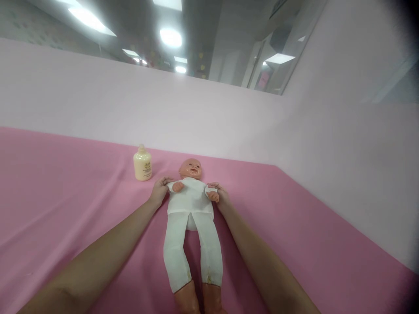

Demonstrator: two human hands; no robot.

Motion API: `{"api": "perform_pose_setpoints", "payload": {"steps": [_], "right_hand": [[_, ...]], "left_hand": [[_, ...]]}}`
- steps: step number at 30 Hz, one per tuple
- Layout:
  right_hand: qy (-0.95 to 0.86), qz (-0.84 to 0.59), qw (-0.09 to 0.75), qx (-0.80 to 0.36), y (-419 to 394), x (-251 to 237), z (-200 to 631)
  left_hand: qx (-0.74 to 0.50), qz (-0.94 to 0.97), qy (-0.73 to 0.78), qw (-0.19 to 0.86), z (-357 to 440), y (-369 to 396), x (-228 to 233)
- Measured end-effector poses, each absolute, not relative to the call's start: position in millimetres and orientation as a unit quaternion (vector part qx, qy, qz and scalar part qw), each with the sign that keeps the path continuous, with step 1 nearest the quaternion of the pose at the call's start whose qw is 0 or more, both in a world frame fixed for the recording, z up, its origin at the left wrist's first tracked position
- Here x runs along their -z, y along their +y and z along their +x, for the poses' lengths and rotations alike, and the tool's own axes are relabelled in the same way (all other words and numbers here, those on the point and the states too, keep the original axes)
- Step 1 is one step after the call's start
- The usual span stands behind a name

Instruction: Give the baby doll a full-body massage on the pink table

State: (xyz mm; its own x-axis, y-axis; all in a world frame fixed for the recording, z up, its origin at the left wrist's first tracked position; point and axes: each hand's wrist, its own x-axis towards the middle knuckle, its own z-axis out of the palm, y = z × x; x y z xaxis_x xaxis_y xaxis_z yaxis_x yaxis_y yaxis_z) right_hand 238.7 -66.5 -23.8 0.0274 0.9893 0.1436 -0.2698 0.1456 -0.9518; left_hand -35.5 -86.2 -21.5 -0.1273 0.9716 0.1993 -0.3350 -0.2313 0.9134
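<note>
A baby doll (191, 205) in a white suit lies on its back on the pink-covered table (65, 196), head toward the pale wall (212, 113). The left hand (159, 192) grips the doll's sleeve at one shoulder, fingers curled around the cloth; the right hand (220, 195) pinches the other sleeve the same way. A cream lotion bottle (142, 163) stands upright just beside the left hand.

Single head-worn view, facing forward and down, near pink table (65, 196)
</note>
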Motion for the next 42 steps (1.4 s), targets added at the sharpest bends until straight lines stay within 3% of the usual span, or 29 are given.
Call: {"api": "perform_pose_setpoints", "payload": {"steps": [8, 22, 35, 42], "right_hand": [[-0.416, -0.365, 0.650, -0.521, -77, 11, 225], [-0.586, -0.473, 0.602, -0.266, -94, 2, 224], [-0.553, -0.542, 0.551, -0.312, -83, 12, 233], [-0.545, -0.488, 0.572, -0.370, -84, 12, 232]], "left_hand": [[-0.658, 0.480, 0.410, 0.410, -38, -82, 30], [-0.628, 0.544, 0.470, 0.299, -39, -87, 24], [-0.572, 0.561, 0.548, 0.243, -42, -87, 22], [-0.567, 0.516, 0.543, 0.343, -45, -87, 28]]}}
